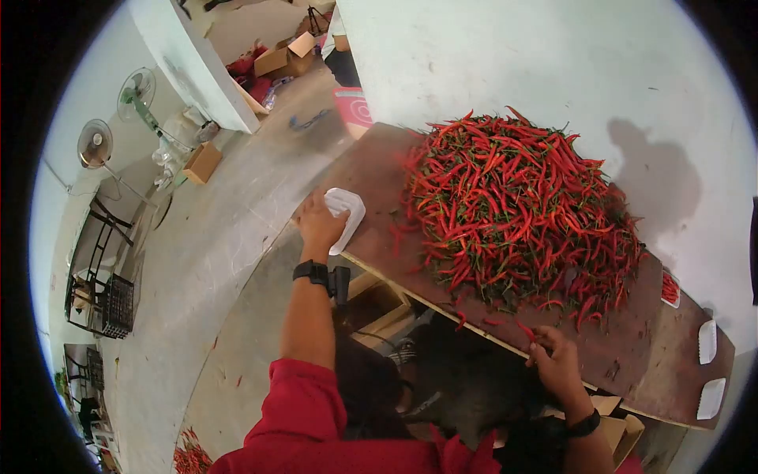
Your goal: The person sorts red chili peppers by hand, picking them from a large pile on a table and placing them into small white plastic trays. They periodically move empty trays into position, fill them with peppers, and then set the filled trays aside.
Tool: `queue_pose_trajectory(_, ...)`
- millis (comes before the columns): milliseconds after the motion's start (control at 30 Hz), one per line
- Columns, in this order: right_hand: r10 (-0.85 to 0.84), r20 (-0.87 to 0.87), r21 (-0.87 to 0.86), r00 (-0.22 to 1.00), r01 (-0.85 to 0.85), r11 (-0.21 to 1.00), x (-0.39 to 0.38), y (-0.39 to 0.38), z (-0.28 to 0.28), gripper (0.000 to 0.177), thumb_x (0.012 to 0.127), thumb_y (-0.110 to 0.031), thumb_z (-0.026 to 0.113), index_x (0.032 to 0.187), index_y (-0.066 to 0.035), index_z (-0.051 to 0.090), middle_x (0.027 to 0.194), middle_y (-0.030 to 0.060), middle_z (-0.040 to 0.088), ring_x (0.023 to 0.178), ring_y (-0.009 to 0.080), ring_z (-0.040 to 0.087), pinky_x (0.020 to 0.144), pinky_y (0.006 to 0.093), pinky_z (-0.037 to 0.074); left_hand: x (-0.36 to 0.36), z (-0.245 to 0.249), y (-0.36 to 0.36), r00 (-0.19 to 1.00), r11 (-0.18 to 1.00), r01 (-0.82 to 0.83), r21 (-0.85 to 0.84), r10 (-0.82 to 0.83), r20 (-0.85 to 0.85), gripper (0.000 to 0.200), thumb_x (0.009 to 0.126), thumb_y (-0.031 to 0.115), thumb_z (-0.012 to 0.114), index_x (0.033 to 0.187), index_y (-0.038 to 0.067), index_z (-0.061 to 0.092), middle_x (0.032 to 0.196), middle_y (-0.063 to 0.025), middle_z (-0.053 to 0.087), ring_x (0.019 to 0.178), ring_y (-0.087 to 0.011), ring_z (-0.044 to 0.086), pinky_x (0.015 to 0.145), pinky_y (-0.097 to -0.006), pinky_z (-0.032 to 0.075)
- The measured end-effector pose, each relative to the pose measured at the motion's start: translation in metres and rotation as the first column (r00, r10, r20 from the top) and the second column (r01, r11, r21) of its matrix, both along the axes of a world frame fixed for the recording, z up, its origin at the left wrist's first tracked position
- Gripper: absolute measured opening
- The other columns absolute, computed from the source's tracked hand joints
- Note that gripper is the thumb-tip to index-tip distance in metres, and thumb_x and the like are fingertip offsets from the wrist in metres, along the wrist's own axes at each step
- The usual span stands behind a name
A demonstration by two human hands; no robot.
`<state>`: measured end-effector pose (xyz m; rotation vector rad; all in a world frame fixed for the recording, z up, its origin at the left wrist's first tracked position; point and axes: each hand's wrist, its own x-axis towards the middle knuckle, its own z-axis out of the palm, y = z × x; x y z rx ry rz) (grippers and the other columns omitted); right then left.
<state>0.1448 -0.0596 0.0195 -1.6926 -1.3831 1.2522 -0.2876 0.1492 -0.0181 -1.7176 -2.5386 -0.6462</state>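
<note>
A large heap of red chili peppers with green stems (521, 213) lies on the brown table (379, 237). At the table's left end my left hand (322, 223) is closed on the near side of a white tray (347, 212), its fingers over the rim. My right hand (557, 359) is at the table's front edge, below the heap, with thumb and fingers pinched on a red chili (525, 330). A few loose chilies lie between the heap and that edge.
At the table's right end are two white trays (707, 342) (711, 399) and a tray filled with chilies (670, 289). A white wall (553, 55) stands behind. Open boxes (379, 304) are under the table; more chilies (191, 456) lie on the floor.
</note>
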Motion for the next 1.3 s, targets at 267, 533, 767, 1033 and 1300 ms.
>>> queue_pose_trajectory(267, 0.046, 0.023, 0.039, 0.999, -0.047, 0.998, -0.004, -0.004, 0.005, 0.028, 0.084, 0.0, 0.054, 0.111, 0.006, 0.053, 0.086, 0.0139, 0.066, 0.065, 0.014, 0.062, 0.058, 0.0269, 0.049, 0.001, 0.005, -0.005, 0.999, 0.998, 0.036, 0.041, -0.036, -0.004, 0.07, 0.064, 0.034, 0.074, 0.125, 0.016, 0.046, 0.127, -0.0119, 0.051, 0.12, -0.0298, 0.046, 0.1, -0.0512, 0.028)
queue_pose_trajectory(533, 0.051, -0.002, 0.046, 0.999, -0.051, 0.998, -0.006, -0.003, 0.004, 0.027, 0.085, -0.001, 0.052, 0.111, 0.006, 0.052, 0.09, 0.016, 0.066, 0.073, 0.0158, 0.064, 0.061, 0.0275, 0.051, -0.003, 0.0, -0.002, 0.998, 0.998, 0.047, -0.036, -0.048, -0.047, 0.07, 0.065, 0.041, 0.073, 0.126, 0.016, 0.05, 0.128, -0.0131, 0.05, 0.122, -0.0295, 0.043, 0.099, -0.0531, 0.03)
queue_pose_trajectory(767, 0.048, 0.005, 0.018, 0.999, -0.048, 0.999, -0.006, -0.005, 0.009, 0.028, 0.085, -0.002, 0.053, 0.112, 0.007, 0.052, 0.09, 0.0162, 0.066, 0.073, 0.0161, 0.064, 0.062, 0.0277, 0.051, -0.016, -0.011, -0.005, 0.993, 0.993, 0.115, -0.019, -0.115, -0.004, 0.067, 0.065, 0.048, 0.073, 0.12, 0.014, 0.056, 0.133, -0.0128, 0.045, 0.126, -0.0297, 0.04, 0.1, -0.0553, 0.031)
queue_pose_trajectory(1033, 0.054, 0.011, 0.03, 0.998, -0.055, 0.998, -0.003, -0.008, 0.006, 0.028, 0.085, -0.001, 0.053, 0.112, 0.008, 0.052, 0.09, 0.0165, 0.066, 0.073, 0.0161, 0.065, 0.063, 0.0274, 0.051, -0.022, -0.018, 0.003, 0.98, 0.969, 0.191, 0.158, -0.198, 0.029, 0.062, 0.065, 0.038, 0.075, 0.118, 0.012, 0.055, 0.127, -0.0137, 0.051, 0.12, -0.0319, 0.046, 0.098, -0.0419, 0.037)
queue_pose_trajectory(1300, 0.057, 0.009, 0.049, 0.998, -0.058, 0.997, -0.005, -0.01, 0.011, 0.027, 0.086, 0.0, 0.053, 0.112, 0.007, 0.052, 0.09, 0.0166, 0.067, 0.077, 0.0168, 0.065, 0.064, 0.0275, 0.051, -0.004, 0.011, -0.007, 0.995, 0.993, 0.101, 0.06, -0.102, 0.02, 0.067, 0.066, 0.036, 0.074, 0.124, 0.013, 0.049, 0.124, -0.0126, 0.053, 0.116, -0.0329, 0.048, 0.096, -0.0476, 0.037)
